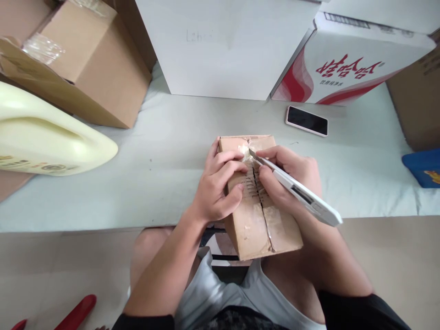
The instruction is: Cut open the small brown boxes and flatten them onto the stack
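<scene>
Black sleeves [357, 309] and grey shorts [209, 286] fill the bottom of the frame. Above them, at the centre, a small brown box [252, 231] sits by the front edge of the pale worktop [144, 183], its near end reaching past that edge over the lap. Clear tape [275, 222] covers its top, and a dark, split seam [266, 224] runs along the middle.

On the box's left side lies the left hand [220, 188], its fingers spread and bent over the top. Opposite, the right hand [297, 172] pinches a white utility knife [309, 199] between thumb and fingers; the blade [256, 157] points at the seam near the far end.

Beyond, right of centre, a phone [307, 121] lies with a dark screen. Across the top stand a brown carton [110, 68], a white box [223, 59] and a red-and-white carton [343, 64]. At the left edge is a pale yellow jug [51, 133]; at the right edge, a blue container [419, 167]. Lower left, a red object [77, 314] shows over the floor [51, 261].
</scene>
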`<state>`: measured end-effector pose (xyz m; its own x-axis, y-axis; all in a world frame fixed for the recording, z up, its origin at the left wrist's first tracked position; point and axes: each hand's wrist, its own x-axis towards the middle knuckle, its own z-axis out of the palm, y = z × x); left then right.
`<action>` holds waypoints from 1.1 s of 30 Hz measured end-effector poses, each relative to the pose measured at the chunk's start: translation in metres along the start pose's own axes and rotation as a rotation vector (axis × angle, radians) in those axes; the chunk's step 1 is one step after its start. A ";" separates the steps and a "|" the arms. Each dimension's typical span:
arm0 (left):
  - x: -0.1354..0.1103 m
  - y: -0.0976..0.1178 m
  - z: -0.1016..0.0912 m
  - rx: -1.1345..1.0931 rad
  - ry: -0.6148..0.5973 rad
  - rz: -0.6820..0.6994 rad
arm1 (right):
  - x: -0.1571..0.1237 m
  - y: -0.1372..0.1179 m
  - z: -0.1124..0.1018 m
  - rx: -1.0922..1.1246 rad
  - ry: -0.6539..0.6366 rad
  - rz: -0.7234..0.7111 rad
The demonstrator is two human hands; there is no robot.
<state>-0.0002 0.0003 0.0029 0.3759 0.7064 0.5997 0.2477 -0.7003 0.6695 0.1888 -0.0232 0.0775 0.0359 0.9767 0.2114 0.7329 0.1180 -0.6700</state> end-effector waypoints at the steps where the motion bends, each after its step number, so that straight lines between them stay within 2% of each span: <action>1: 0.000 0.000 0.000 -0.004 0.003 0.005 | 0.000 0.001 0.000 0.023 0.015 0.001; 8: 0.001 0.001 0.000 -0.006 0.004 0.003 | 0.000 -0.001 -0.003 0.110 0.017 0.083; 19: 0.002 0.004 0.000 -0.017 0.003 -0.014 | 0.003 -0.005 -0.002 -0.041 -0.052 0.013; 26: 0.001 0.001 -0.001 -0.028 -0.002 -0.001 | -0.002 0.005 -0.001 0.121 0.012 -0.013; 33: 0.001 0.003 0.000 -0.022 -0.010 -0.025 | 0.002 -0.004 -0.004 0.032 -0.076 0.032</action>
<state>0.0009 -0.0007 0.0053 0.3790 0.7227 0.5780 0.2378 -0.6796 0.6939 0.1891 -0.0229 0.0834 0.0066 0.9907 0.1361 0.7101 0.0912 -0.6982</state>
